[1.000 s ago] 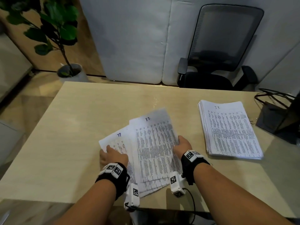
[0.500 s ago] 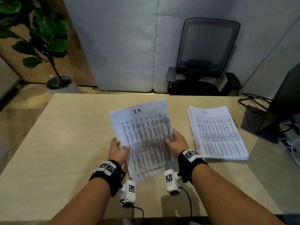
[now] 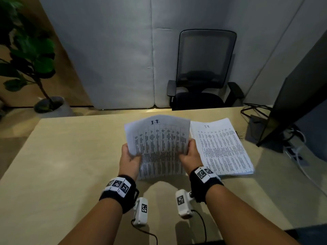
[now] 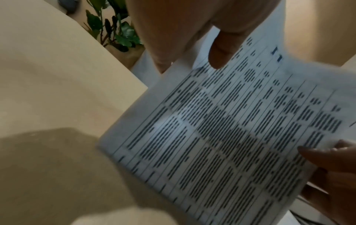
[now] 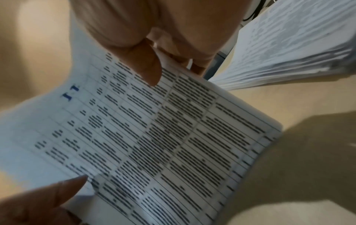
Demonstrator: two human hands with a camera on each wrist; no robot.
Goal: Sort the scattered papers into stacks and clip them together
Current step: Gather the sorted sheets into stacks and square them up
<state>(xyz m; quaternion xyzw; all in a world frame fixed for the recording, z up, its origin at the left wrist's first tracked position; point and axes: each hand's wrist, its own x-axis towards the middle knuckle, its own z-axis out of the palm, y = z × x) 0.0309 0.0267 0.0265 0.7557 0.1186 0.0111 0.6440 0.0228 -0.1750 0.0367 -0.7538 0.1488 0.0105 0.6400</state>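
**White sheets held up in both hands**

Your left hand (image 3: 130,159) and right hand (image 3: 190,154) each pinch a side edge of the gathered papers (image 3: 159,147), thumbs on the printed face, lifted above the table (image 3: 70,156). Beside them lies the finished stack (image 3: 223,147).

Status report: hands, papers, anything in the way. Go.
Left hand and right hand grip the held sheaf by its side edges, off the table. Finished stack lies right of it. No clip seen.
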